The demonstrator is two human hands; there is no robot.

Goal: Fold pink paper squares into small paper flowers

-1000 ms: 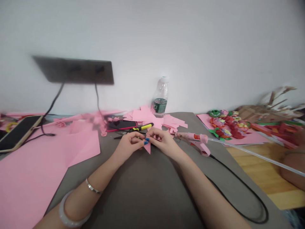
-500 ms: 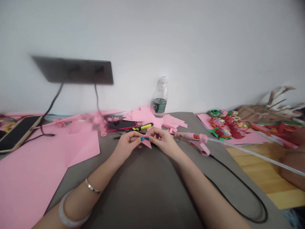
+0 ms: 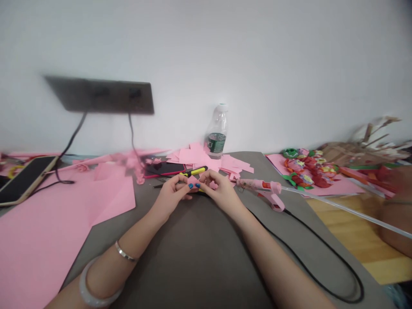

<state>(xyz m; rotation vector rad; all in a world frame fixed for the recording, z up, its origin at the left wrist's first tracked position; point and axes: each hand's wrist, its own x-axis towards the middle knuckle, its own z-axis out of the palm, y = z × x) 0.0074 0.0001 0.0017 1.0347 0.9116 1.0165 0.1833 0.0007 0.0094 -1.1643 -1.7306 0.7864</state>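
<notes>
Nearest to you, a pale bangle (image 3: pixel 84 286) circles your left forearm, with a silver bracelet (image 3: pixel 125 253) closer to the wrist. Both forearms reach forward over the grey mat (image 3: pixel 199 257), and a large pink sheet (image 3: pixel 41 240) spreads over its left side. To your right, a black cable (image 3: pixel 322 238) loops across the mat.

Your left hand (image 3: pixel 172 193) and right hand (image 3: pixel 223 193) meet near the middle, thumbs almost touching, their nails blue. Between them is a small piece of pink paper (image 3: pixel 193 180), gripped from both sides by thumbs and fingertips; its exact folds are too small to make out. Just beside your right hand lies a pink glue gun (image 3: pixel 257 185), a clear glue stick (image 3: pixel 337 207) running out of its back towards the right edge. There, a blurred arm of another person (image 3: pixel 397 223) shows over a wooden surface (image 3: pixel 341 223).

Just beyond your fingers sits a yellow-and-black cutter (image 3: pixel 197 171), then a phone in a pink case (image 3: pixel 164 168) and a scatter of cut pink pieces (image 3: pixel 193 155). A second phone (image 3: pixel 27 178) lies far to the left; to the right, red and green paper flowers (image 3: pixel 309 167) rest on pink paper. Behind the pieces, a clear bottle with a green label (image 3: pixel 219 128) stands upright by the wall (image 3: pixel 273 64), where a dark panel (image 3: pixel 109 96) has two cords hanging from it.
</notes>
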